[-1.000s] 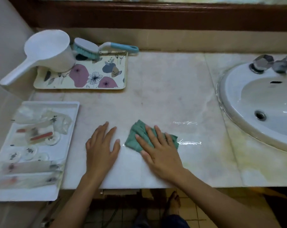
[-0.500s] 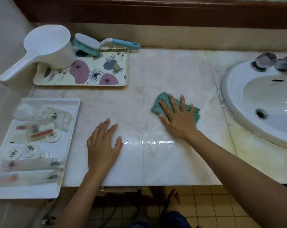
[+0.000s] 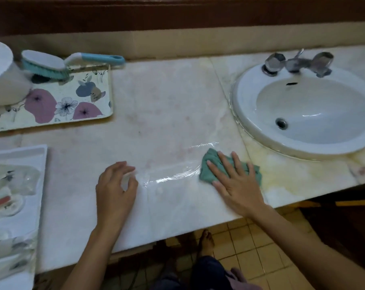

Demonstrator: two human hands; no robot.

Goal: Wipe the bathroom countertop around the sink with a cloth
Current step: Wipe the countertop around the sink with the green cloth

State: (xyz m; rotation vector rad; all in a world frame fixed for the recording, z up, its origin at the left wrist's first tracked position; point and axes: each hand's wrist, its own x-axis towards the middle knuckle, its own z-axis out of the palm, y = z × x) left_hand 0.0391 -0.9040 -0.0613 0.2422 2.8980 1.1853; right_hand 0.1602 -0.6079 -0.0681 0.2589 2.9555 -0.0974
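**Desk:** Caption pls. Where's the cloth, who's got it?

**Photog:** Green cloth (image 3: 212,158) lies flat on the marble counter (image 3: 167,105), near the front edge, close to the sink (image 3: 244,97) at its front-left rim but not touching it. Right hand (image 3: 238,185) presses down on it, fingers (image 3: 225,164) straight and spread, not wrapped round it. Prob. to put weight over the whole pad.

**Desk:** Left hand?

**Photog:** Left hand (image 3: 114,189) is well left of the cloth, fingers loosely curled, gripping nothing. Looks like a brace for leaning in. It's blurred, so can't tell if it touches the counter.

**Desk:** Progress?

**Photog:** Wet streak (image 3: 173,176) shines btw. the hands, so that patch looks wiped. Yellowish stain (image 3: 292,185) in front of the sink looks dry, likely next. Floral tray (image 3: 103,101) w/ scrub brush (image 3: 45,63) and white tray (image 3: 35,155) sit far left, out of the cloth's way.
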